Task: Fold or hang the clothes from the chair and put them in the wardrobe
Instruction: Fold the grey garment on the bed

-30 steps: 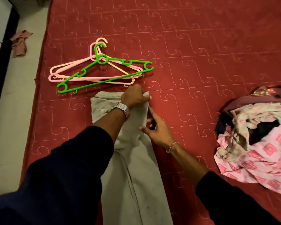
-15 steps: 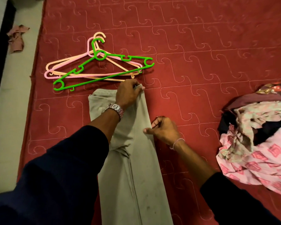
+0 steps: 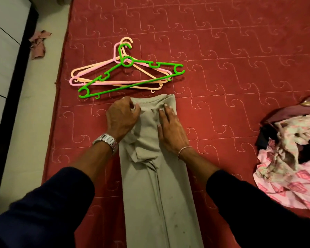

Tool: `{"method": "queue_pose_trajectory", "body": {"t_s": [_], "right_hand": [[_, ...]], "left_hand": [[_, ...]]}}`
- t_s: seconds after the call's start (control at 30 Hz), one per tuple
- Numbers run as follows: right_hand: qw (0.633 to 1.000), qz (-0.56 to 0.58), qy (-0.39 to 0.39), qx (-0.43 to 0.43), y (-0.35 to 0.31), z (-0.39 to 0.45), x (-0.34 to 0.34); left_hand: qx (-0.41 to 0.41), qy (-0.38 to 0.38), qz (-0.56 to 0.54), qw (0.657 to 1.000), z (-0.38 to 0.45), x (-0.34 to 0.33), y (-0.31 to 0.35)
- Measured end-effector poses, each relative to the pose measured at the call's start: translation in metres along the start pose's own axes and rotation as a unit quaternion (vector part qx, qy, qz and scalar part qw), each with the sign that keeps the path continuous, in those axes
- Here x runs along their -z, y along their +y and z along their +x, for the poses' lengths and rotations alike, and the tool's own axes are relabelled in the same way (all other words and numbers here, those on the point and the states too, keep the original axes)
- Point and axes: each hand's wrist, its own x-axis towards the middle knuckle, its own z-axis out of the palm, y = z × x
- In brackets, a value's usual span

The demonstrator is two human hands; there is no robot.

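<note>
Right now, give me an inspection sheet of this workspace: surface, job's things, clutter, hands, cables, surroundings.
Surface: red quilted bedspread, stitched pattern, lying flat.
Job's things: grey trousers laid lengthwise, waist end toward the hangers; green hanger on top of a pink hanger and a peach hanger; pile of clothes at the right edge, unfolded.
Clutter: crumpled pinkish cloth on the floor.
Hands: left hand grips the waistband with curled fingers; right hand lies flat, pressing the fabric.
Cables: nothing seen.
Surroundings: pale floor left of the bed; wardrobe and chair not in view.
</note>
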Motion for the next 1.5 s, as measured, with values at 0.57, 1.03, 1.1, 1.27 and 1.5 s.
{"method": "queue_pose_trajectory", "body": {"t_s": [0.57,1.03,1.1,1.27,1.5], "right_hand": [[0.998,-0.054,0.037,0.013,-0.027,-0.014,0.005],[0.991,0.015,0.121,0.053,-0.073,-0.093,-0.028],[0.993,0.024,0.094,0.067,-0.067,-0.098,-0.035],[0.995,0.018,0.072,0.072,-0.065,-0.094,-0.035],[0.999,0.012,0.034,-0.011,-0.085,-0.067,-0.022]], "left_hand": [[0.155,-0.149,-0.012,0.977,-0.037,0.029,-0.039],[0.168,-0.18,-0.072,0.967,-0.038,0.036,-0.057],[0.173,-0.176,-0.079,0.966,-0.039,0.033,-0.058],[0.184,-0.145,-0.081,0.969,-0.042,0.029,-0.053],[0.243,-0.124,-0.299,0.915,-0.035,0.037,-0.027]]}}
